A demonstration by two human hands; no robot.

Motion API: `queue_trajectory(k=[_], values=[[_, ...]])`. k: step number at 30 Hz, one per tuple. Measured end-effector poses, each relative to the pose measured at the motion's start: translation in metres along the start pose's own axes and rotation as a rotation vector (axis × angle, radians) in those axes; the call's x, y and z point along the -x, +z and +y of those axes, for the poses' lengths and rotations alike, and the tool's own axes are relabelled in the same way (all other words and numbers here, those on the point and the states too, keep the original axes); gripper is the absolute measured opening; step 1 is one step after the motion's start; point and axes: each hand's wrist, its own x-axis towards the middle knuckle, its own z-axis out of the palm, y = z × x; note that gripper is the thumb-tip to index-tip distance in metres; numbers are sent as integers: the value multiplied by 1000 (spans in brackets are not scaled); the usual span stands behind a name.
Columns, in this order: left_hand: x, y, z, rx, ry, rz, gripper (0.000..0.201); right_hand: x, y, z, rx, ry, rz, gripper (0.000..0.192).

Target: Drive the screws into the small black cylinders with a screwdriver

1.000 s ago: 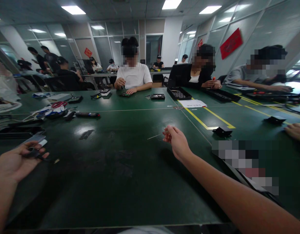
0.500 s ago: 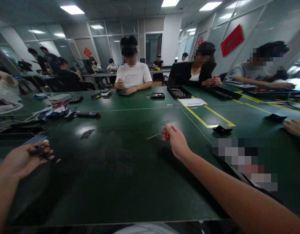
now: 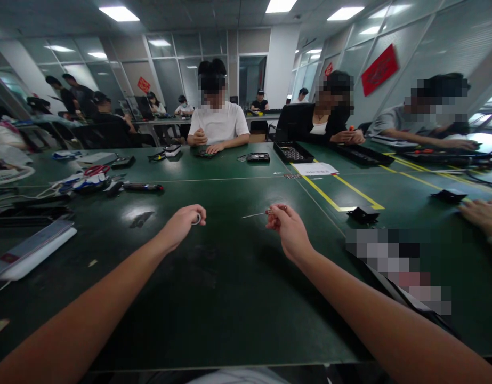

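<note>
My left hand (image 3: 185,223) is above the middle of the green table (image 3: 214,320), its fingers closed on a small ring-shaped thing (image 3: 196,219) with a pale rim. The fingers hide most of it, so its kind is unclear. Across from it my right hand (image 3: 289,226) pinches a thin metal rod (image 3: 253,215). The rod points left toward my left hand, and a gap separates its tip from the ring. Something reddish shows at the rod's base, between my fingertips.
At left lie a phone (image 3: 33,248) on a white object, red-handled scissors (image 3: 97,170) and a dark pen-like tool (image 3: 144,187). Small black parts (image 3: 363,214) and a white paper (image 3: 315,169) are at right. A neighbour's hand (image 3: 483,216) rests at the right edge. Co-workers sit opposite.
My left hand has moved from the far left to the middle of the table, bringing the ring-shaped thing close to the rod. My right hand stays nearly in place, the rod now more level.
</note>
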Motion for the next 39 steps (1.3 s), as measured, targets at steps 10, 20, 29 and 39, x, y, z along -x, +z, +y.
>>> queue_trajectory(k=[10,20,29,39], values=[[-20,86,-8,-191,209,-162,33,0,-3,-12,47,-89,25,30],[-15,86,-16,-311,291,-19,24,2,1,-11,54,-28,-35,30],[-14,86,-15,-311,300,-57,34,3,-1,-4,224,-86,-89,30],[-15,85,-16,-289,288,-52,36,4,-3,-4,362,-177,-109,27]])
